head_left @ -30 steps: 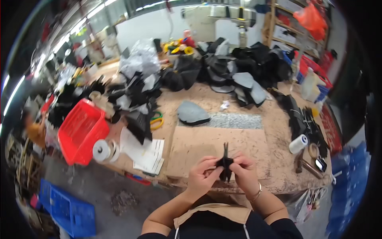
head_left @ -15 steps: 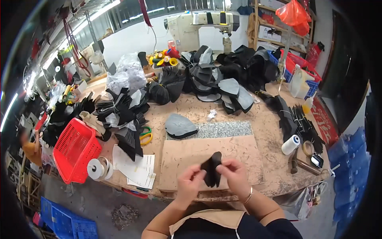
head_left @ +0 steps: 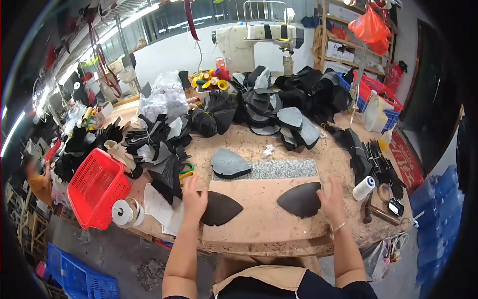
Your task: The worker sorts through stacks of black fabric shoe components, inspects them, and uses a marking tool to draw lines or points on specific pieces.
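Observation:
Two black leaf-shaped pieces, which look like leather or fabric, are spread apart over a tan work board. At the left piece, my left hand is by its outer edge, fingers stretched forward and thumb near the rim. My right hand is at the outer edge of the right piece, its fingers likewise extended. Both pieces point inward, with a gap between them. Beyond the board, a grey-topped stack of cut pieces partly covers a speckled stone slab.
Bundles of black and grey cut pieces crowd the back, before a sewing machine. A red basket, a white spool and yellow-handled scissors are on the left. A white thread cone and a hammer are on the right.
My hands have moved apart from the middle, left and right. The dark folded material they held together has given way to two separate flat pieces, one beside each hand.

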`<move>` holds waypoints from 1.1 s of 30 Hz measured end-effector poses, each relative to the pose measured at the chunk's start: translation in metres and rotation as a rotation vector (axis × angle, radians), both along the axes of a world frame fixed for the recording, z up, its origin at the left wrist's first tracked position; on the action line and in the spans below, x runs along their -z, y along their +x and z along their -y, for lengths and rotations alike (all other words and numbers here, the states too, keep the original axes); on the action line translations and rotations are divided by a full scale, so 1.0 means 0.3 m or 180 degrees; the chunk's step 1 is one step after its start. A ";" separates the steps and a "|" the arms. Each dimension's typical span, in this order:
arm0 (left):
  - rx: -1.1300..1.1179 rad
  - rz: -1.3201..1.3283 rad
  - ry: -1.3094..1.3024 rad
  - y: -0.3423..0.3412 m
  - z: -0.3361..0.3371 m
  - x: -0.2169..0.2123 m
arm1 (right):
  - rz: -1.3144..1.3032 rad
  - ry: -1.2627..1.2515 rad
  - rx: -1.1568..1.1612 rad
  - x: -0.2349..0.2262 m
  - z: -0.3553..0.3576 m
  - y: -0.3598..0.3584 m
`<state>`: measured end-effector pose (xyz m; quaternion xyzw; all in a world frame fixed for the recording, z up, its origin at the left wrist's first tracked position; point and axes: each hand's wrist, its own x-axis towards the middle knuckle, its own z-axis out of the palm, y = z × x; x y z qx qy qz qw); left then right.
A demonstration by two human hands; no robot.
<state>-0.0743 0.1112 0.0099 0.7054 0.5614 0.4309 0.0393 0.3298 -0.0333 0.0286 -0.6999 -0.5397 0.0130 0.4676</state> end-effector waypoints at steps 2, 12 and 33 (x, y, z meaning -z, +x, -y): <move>0.0398 0.0177 -0.0267 0.053 -0.068 -0.029 | 0.0172 -0.0121 -0.0176 -0.025 0.050 -0.059; -0.0247 -0.0018 -0.1735 0.230 -0.372 -0.055 | 0.1215 0.0139 -0.0684 0.050 0.176 -0.273; 0.1852 0.5478 -0.2087 0.291 -0.024 -0.171 | -0.0693 0.0291 -0.1307 -0.080 0.097 -0.308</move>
